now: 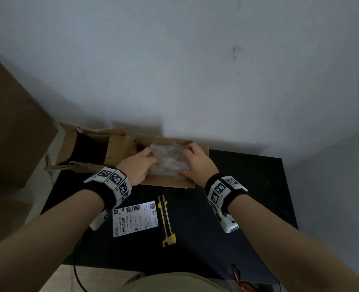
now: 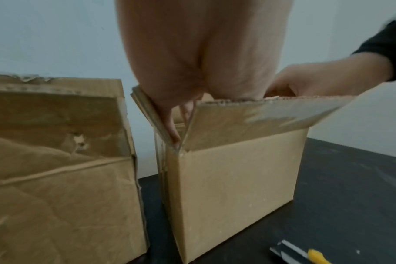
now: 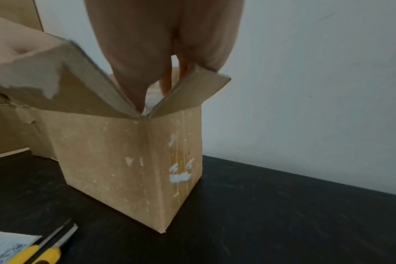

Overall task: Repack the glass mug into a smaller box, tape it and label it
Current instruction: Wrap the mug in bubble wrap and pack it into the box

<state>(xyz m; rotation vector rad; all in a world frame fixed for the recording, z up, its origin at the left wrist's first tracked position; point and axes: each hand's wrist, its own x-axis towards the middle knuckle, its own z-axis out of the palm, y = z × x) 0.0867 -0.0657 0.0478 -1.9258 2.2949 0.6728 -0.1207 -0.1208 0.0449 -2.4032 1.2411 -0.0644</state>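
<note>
1. A black table (image 1: 248,186) stands against a pale wall, with everything laid out on its top.
2. At its far left corner sits a larger cardboard box (image 1: 90,148), worn and creased, flaps open and the inside dark.
3. Just beside it on the right stands the smaller box (image 1: 170,183), upright, its four flaps splayed outward.
4. In the mouth of that smaller box sits the bubble-wrapped bundle (image 1: 168,159), its top level with the flaps; the glass mug itself cannot be made out through the wrap.
5. The left hand (image 1: 137,165) grasps the bundle's left side, fingers curled onto the wrap.
6. The right hand (image 1: 195,163) grasps the right side, thumb along the near edge, fingers over the top.
7. A shipping label (image 1: 135,218) lies flat on the table near the person, between the forearms.
8. Just to its right lies a yellow utility knife (image 1: 166,220), pointing away toward the box.
</note>
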